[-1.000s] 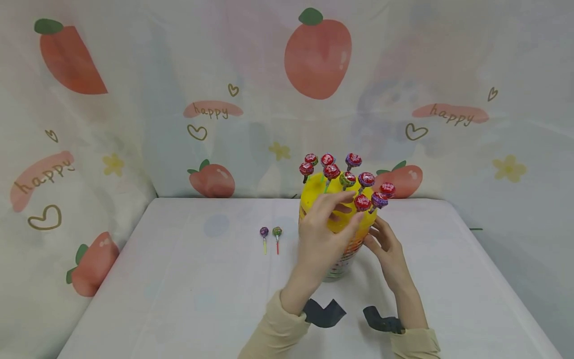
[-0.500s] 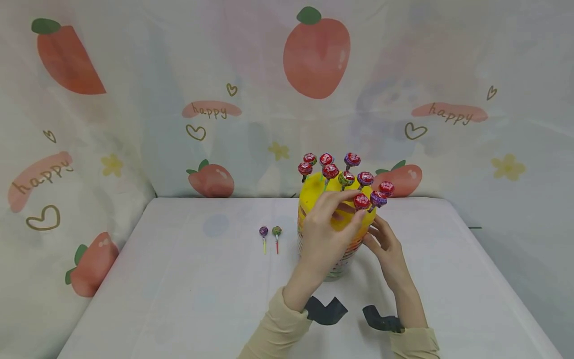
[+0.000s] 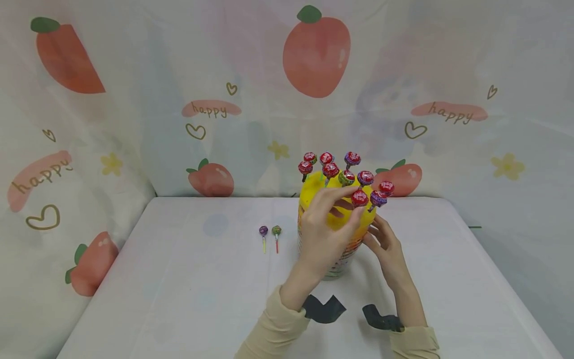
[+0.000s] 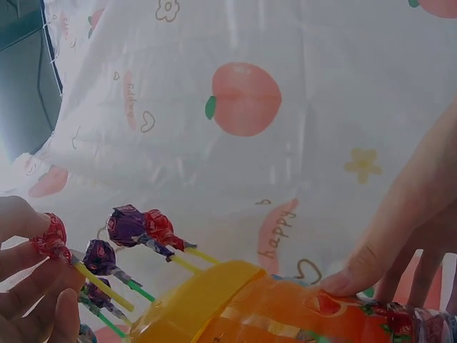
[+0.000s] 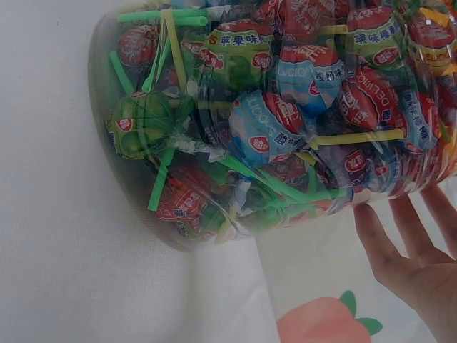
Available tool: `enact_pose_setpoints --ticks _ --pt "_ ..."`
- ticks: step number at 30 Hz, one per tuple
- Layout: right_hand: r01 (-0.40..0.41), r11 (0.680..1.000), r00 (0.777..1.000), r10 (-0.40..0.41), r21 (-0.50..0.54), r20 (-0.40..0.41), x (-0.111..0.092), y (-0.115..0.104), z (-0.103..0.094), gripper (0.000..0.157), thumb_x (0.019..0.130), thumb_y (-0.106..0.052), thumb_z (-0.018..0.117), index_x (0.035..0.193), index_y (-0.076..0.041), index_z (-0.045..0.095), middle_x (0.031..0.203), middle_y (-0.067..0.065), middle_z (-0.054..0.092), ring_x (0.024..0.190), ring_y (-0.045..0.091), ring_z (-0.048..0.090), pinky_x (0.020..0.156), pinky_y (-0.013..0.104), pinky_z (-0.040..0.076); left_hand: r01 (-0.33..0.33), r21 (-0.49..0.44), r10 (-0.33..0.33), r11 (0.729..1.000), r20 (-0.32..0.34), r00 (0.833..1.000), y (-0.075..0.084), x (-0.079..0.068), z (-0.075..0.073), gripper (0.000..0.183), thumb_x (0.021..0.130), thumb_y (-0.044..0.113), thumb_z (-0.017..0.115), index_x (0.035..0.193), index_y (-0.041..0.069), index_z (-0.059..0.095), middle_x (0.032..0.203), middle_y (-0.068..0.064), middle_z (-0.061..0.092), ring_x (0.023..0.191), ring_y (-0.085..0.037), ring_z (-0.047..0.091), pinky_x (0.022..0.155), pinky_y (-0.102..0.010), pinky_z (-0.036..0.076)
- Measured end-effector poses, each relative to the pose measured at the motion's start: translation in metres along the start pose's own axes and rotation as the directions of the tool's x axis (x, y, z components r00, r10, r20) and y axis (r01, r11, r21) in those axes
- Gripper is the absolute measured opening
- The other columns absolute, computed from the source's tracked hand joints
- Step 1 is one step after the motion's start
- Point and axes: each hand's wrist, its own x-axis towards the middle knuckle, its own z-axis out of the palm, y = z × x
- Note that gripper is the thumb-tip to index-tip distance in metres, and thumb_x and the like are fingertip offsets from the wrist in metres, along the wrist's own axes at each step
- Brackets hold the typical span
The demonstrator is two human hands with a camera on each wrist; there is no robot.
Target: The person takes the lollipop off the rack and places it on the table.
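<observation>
A tall clear candy jar, full of wrapped lollipops, stands on the table under a domed yellow lid. Several lollipops stick out from the lid. My left hand pinches a red-wrapped lollipop by its candy head, between thumb and fingers. In the left wrist view its yellow stick points down at the lid, the end close to the lid's surface. My right hand holds the jar's right side, thumb on the orange label and fingers round the wall.
Two loose lollipops, one purple and one green, lie side by side left of the jar. White cloth covers the table. A fruit-printed curtain hangs behind it. Black straps dangle at both wrists.
My left hand and the red lollipop have shifted slightly up and left. The right hand stays on the jar, and the two loose lollipops have not moved.
</observation>
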Motion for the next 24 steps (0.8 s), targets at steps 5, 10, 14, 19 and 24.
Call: enact_pose_setpoints --ticks 5,10,14,19,24 --pt "0.009 1.000 1.000 -0.009 -0.016 -0.002 -0.001 -0.001 0.000 0.056 0.098 -0.021 0.053 0.150 -0.022 0.031 0.151 0.011 0.035 0.122 -0.001 0.041 0.090 0.006 0.040 -0.011 0.003 0.011 1.000 -0.030 0.999 -0.004 -0.005 -0.008 0.030 0.088 0.011 0.068 0.117 0.007 0.062 0.109 -0.009 0.065 0.091 -0.017 0.065 0.077 -0.018 0.053" --pt "0.019 0.999 1.000 -0.019 -0.032 0.002 -0.001 0.000 0.000 0.057 0.098 -0.020 0.052 0.150 -0.020 0.030 0.152 0.011 0.034 0.122 -0.001 0.041 0.091 0.007 0.040 0.004 0.007 -0.004 1.000 -0.051 0.999 -0.012 -0.013 -0.016 0.030 0.088 0.011 0.068 0.117 0.007 0.062 0.109 -0.009 0.064 0.090 -0.018 0.064 0.075 -0.021 0.055" --pt "0.025 0.999 1.000 -0.025 -0.023 0.009 0.000 0.001 -0.001 0.056 0.099 -0.021 0.052 0.151 -0.021 0.030 0.152 0.010 0.034 0.123 -0.002 0.041 0.091 0.006 0.040 0.002 0.011 -0.001 1.000 -0.080 0.997 -0.018 -0.019 -0.024 0.030 0.087 0.011 0.069 0.116 0.007 0.063 0.107 -0.009 0.064 0.088 -0.018 0.064 0.072 -0.024 0.055" --pt "0.041 0.999 0.999 -0.041 -0.005 0.012 0.000 0.003 -0.001 0.056 0.099 -0.019 0.052 0.150 -0.020 0.030 0.151 0.010 0.034 0.122 -0.002 0.041 0.091 0.006 0.040 0.012 0.020 -0.009 1.000 -0.131 0.991 -0.030 -0.024 -0.033 0.028 0.086 0.009 0.069 0.114 0.006 0.064 0.104 -0.010 0.064 0.084 -0.019 0.064 0.070 -0.025 0.055" --pt "0.050 0.999 0.999 -0.050 0.002 0.009 0.000 0.002 0.000 0.056 0.099 -0.018 0.052 0.150 -0.018 0.031 0.151 0.012 0.034 0.122 -0.002 0.042 0.091 0.006 0.041 0.051 0.037 -0.044 0.998 -0.167 0.985 -0.046 -0.027 -0.041 0.028 0.086 0.007 0.069 0.113 0.005 0.065 0.102 -0.011 0.065 0.081 -0.021 0.065 0.069 -0.027 0.055"
